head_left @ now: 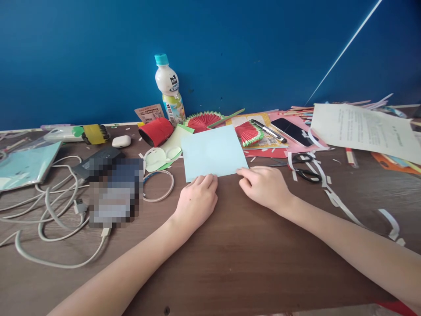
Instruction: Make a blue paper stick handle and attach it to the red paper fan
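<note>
A light blue sheet of paper is in front of me, its near edge by both hands. At the lower edge, left of the middle, my left hand has its fingers curled together against the paper; the thumb is hidden. My right hand closes on the lower right corner with thumb and index finger, the other fingers folded in. Behind the sheet lie red pleated paper fans with green and white edges, partly covered by it.
Left of the sheet are a red cup-like roll, pale green paper pieces, a tape ring, a blurred phone and white cables. A bottle stands behind. Rightward lie scissors, a pen, another phone and a printed sheet.
</note>
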`<action>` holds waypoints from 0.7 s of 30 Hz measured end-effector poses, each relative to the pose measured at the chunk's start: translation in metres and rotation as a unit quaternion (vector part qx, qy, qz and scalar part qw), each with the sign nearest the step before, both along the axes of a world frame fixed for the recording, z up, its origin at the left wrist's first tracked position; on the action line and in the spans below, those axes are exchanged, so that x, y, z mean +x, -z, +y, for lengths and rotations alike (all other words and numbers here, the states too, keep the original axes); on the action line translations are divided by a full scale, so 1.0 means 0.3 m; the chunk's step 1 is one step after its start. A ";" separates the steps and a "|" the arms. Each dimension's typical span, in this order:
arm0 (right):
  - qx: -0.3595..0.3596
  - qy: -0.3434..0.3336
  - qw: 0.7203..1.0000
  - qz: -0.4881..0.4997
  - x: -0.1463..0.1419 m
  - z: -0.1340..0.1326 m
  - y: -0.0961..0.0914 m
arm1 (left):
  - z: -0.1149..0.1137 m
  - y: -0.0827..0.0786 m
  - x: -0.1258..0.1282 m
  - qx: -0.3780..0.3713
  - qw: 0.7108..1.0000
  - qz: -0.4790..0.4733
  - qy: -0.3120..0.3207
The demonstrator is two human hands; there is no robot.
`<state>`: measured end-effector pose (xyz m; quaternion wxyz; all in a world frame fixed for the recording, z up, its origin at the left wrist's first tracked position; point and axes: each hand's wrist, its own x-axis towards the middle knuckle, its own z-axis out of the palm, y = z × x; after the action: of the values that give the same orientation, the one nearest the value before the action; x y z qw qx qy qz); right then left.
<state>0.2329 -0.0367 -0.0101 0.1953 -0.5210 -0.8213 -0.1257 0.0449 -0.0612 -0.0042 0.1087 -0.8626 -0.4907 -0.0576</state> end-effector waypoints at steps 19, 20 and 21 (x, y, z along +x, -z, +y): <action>0.110 0.021 0.994 0.016 0.051 0.041 0.017 | 0.001 -0.013 -0.021 0.039 0.987 0.059 -0.145; 0.123 0.011 0.992 0.015 0.054 0.045 0.018 | 0.002 -0.013 -0.025 0.040 0.988 0.059 -0.139; 0.133 -0.002 0.991 0.015 0.057 0.049 0.020 | 0.005 -0.013 -0.028 0.043 0.989 0.059 -0.130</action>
<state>0.2501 -0.0220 -0.0160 0.2753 -0.4906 -0.7953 -0.2257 0.0364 -0.0598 -0.0004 0.1806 -0.7877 -0.5889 -0.0132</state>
